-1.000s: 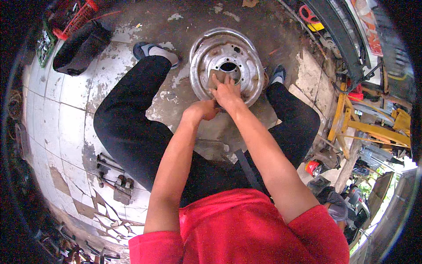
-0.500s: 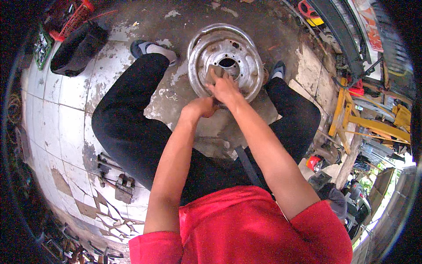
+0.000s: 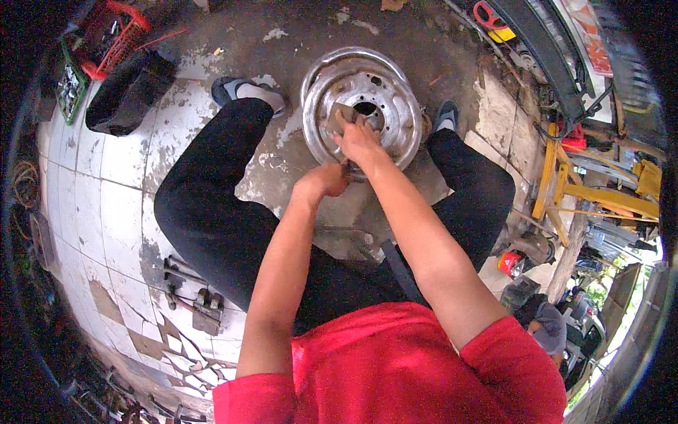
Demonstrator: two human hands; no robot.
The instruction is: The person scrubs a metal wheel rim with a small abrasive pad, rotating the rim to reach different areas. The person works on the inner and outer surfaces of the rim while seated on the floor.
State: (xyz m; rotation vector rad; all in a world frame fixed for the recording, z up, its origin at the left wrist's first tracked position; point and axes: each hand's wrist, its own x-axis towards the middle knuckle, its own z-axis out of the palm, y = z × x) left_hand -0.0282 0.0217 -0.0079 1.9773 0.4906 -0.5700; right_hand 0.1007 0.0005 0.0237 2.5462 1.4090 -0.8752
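Observation:
A bare metal wheel rim (image 3: pixel 404 106) lies on the floor between my feet, its worn silver face with a round centre hole turned up. My right hand (image 3: pixel 360 141) presses a small brownish piece of sandpaper (image 3: pixel 339 120) against the rim's face, left of the centre hole. The index finger is stretched along the sheet; the other fingers are partly hidden. At the near edge of the rim, my left hand (image 3: pixel 326 180) is closed with its fingers curled at the lip; the fingertips are hard to make out.
A dark boot-like bag (image 3: pixel 131 92) and a red crate (image 3: pixel 120 39) stand at far left. Metal tools (image 3: pixel 205 307) lie on cracked white tiles at left. Yellow metal frames (image 3: pixel 600 198) and clutter line the right side, with another person (image 3: pixel 547 325) lower right.
The whole view has shifted slightly, so the rim sits a little lower. Both hands stay at nearly the same places on the rim, the right one still with the sandpaper.

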